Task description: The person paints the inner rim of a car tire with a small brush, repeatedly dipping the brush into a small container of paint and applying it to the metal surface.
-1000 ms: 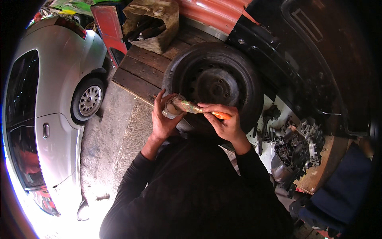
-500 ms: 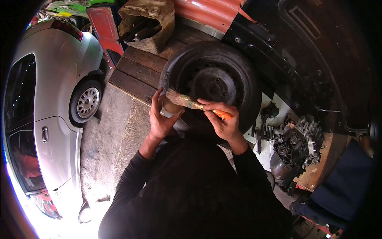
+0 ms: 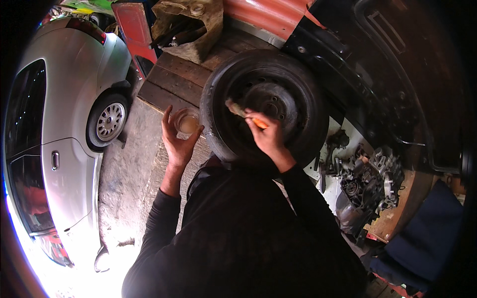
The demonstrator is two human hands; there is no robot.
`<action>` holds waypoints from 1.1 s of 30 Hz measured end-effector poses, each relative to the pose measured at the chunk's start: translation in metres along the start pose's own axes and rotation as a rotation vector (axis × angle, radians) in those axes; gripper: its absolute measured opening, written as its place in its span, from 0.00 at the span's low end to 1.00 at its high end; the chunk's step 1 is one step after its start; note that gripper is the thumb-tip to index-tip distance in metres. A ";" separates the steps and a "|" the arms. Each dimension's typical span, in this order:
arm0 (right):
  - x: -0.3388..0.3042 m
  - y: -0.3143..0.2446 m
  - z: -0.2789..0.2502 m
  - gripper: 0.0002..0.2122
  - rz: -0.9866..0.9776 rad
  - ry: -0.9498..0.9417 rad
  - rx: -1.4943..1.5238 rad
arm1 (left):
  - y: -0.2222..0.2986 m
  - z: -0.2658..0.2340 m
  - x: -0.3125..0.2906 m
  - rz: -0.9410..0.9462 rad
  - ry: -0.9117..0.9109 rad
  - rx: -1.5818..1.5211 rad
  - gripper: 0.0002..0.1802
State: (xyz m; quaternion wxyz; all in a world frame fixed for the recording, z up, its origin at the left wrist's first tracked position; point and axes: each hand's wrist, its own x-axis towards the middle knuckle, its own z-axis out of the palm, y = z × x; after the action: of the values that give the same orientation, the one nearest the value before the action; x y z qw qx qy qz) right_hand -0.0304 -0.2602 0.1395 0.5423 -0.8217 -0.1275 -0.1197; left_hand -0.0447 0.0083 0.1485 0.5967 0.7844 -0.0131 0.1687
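A black tyre point(image 3: 310, 99) on a dark steel wheel rim point(image 3: 258, 97) lies flat in front of me on a wooden plank surface. My right hand point(image 3: 270, 136) is closed round the orange handle of a paintbrush point(image 3: 237, 108). The brush is over the left inner part of the rim; whether its bristles touch the metal I cannot tell. Left of the tyre, my left hand point(image 3: 180, 141) holds a small clear cup point(image 3: 187, 123) between thumb and fingers. Some pale, cloudy liquid shows in the cup.
Dark planks point(image 3: 174, 82) lie beyond the tyre, bearing an open, stained container point(image 3: 194, 47) of dark tools. Greasy engine parts point(image 3: 370, 186) sit at the right, below a large black panel point(image 3: 367, 84). A silver car point(image 3: 64, 114) stands at the left on a concrete floor.
The brush has moved from above the cup to over the wheel rim. My left hand has drawn the cup away to the left, beside the tyre.
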 end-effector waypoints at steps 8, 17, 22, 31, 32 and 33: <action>-0.003 -0.016 -0.014 0.05 0.038 -0.309 0.048 | 0.001 -0.003 -0.013 -0.031 0.050 -0.003 0.56; 0.078 0.042 0.000 0.06 -0.127 0.018 -0.277 | -0.005 0.000 -0.021 -0.053 0.022 -0.016 0.56; 0.083 0.065 0.005 0.07 0.134 -0.011 0.154 | -0.001 -0.002 -0.023 -0.054 0.017 -0.016 0.55; 0.122 0.095 -0.019 0.06 0.155 0.352 0.031 | -0.001 -0.006 -0.028 -0.080 0.008 0.021 0.55; 0.124 0.093 -0.018 0.06 0.142 0.274 0.066 | -0.002 -0.005 -0.027 -0.076 0.014 0.005 0.55; 0.124 0.090 -0.017 0.06 0.132 0.201 0.098 | -0.002 -0.004 -0.026 -0.080 0.008 0.005 0.55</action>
State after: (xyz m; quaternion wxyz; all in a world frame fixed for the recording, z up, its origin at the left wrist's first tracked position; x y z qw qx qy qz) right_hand 0.1154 -0.2999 0.1097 0.5984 -0.7849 -0.0239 -0.1591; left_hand -0.0700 0.0077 0.1404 0.6011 0.7851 0.0211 0.1479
